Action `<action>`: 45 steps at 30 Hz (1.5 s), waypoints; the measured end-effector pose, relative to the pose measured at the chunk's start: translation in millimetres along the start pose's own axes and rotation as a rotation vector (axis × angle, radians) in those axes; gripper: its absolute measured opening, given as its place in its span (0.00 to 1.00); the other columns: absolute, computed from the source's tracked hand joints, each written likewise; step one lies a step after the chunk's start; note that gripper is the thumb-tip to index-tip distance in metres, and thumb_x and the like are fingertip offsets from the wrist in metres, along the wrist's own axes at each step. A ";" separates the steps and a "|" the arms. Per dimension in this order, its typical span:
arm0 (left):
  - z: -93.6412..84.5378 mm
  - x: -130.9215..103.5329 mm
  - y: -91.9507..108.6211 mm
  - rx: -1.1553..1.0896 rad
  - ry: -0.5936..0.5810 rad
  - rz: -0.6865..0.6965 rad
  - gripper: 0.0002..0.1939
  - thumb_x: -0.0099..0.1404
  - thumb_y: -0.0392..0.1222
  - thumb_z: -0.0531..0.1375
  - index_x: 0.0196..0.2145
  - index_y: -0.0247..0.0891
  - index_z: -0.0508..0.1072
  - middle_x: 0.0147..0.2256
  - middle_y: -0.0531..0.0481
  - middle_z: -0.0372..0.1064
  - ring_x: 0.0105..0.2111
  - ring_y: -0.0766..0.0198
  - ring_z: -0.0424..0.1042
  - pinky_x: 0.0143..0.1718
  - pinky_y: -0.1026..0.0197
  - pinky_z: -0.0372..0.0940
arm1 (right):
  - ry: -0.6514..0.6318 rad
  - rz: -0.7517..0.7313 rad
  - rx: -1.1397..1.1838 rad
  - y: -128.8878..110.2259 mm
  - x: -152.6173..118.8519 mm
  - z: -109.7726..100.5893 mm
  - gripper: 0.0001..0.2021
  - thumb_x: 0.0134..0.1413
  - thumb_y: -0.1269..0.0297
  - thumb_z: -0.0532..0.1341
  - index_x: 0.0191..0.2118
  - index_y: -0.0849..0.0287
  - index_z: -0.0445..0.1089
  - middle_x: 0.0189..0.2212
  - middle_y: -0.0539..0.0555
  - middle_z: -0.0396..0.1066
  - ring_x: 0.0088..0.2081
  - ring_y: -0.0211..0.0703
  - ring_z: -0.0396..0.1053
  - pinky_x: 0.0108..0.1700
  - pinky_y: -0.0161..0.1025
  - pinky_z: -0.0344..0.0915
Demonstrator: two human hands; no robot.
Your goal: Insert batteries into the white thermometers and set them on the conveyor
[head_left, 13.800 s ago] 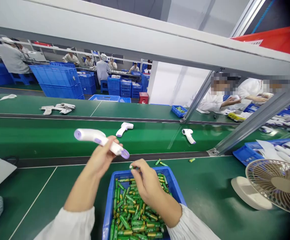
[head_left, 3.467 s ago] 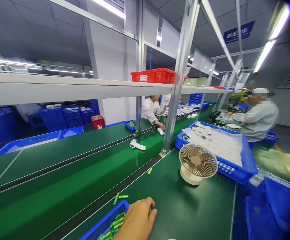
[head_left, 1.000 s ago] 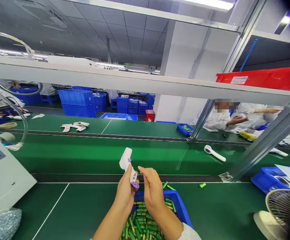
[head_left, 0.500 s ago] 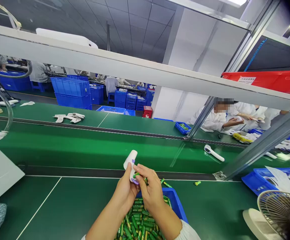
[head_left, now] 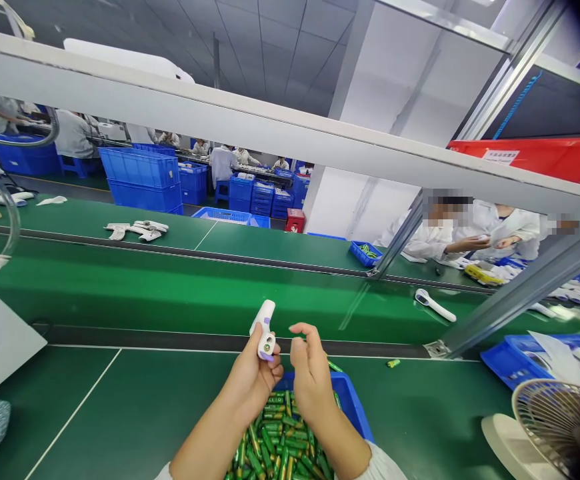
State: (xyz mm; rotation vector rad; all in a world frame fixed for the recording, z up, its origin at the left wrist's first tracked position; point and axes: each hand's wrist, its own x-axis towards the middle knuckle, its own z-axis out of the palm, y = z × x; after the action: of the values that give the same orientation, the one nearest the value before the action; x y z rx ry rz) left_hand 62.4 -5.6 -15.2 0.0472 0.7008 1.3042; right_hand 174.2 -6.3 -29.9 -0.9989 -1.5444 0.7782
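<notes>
My left hand (head_left: 251,377) is wrapped round a white handheld device (head_left: 264,319) with purple parts. The device's near end faces me and shows two round openings, with a green battery end visible in one. Just to the right, my right hand (head_left: 311,373) is apart from the device, its fingers raised and parted, with nothing seen in them. Beneath both hands a blue bin (head_left: 354,405) holds several green batteries (head_left: 270,437), partly hidden by my wrists.
One battery (head_left: 393,363) lies right of the bin. A white device (head_left: 435,305) rests on the green belt (head_left: 170,287). A blue tray (head_left: 505,363) and a fan (head_left: 555,420) stand at the right, a metal post (head_left: 500,293) behind them. Co-workers sit across the belt.
My right hand has let go of a battery at the device and drawn back to the right, its fingers opening. The white device on the belt has shifted slightly right.
</notes>
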 end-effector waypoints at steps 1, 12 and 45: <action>0.6 -0.1 -0.2 0.025 0.019 0.014 0.15 0.68 0.50 0.55 0.36 0.33 0.67 0.22 0.53 0.62 0.16 0.74 0.56 0.17 0.69 0.55 | -0.039 0.021 0.063 -0.3 -0.6 -0.5 0.11 0.67 0.59 0.45 0.44 0.56 0.60 0.18 0.43 0.55 0.20 0.37 0.56 0.23 0.34 0.55; -3.0 1.2 -7.3 0.175 0.012 0.197 0.18 0.58 0.49 0.66 0.40 0.33 0.69 0.25 0.54 0.60 0.22 0.71 0.61 0.22 0.67 0.60 | -0.134 0.105 0.044 -1.5 11.5 -2.9 0.10 0.57 0.57 0.61 0.31 0.59 0.66 0.22 0.48 0.67 0.24 0.37 0.65 0.28 0.34 0.60; 1.6 -4.1 -5.3 0.125 0.035 0.026 0.14 0.63 0.49 0.61 0.28 0.34 0.67 0.15 0.59 0.50 0.14 0.74 0.50 0.16 0.68 0.50 | -0.096 -0.121 0.068 -2.0 11.3 3.3 0.05 0.57 0.65 0.62 0.37 0.55 0.75 0.38 0.54 0.75 0.41 0.46 0.73 0.45 0.45 0.70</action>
State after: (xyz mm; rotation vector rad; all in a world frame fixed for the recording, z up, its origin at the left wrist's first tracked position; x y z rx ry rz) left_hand 67.4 -10.3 -14.3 0.1356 0.8131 1.2874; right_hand 169.9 3.1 -24.0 -0.8206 -1.6335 0.7978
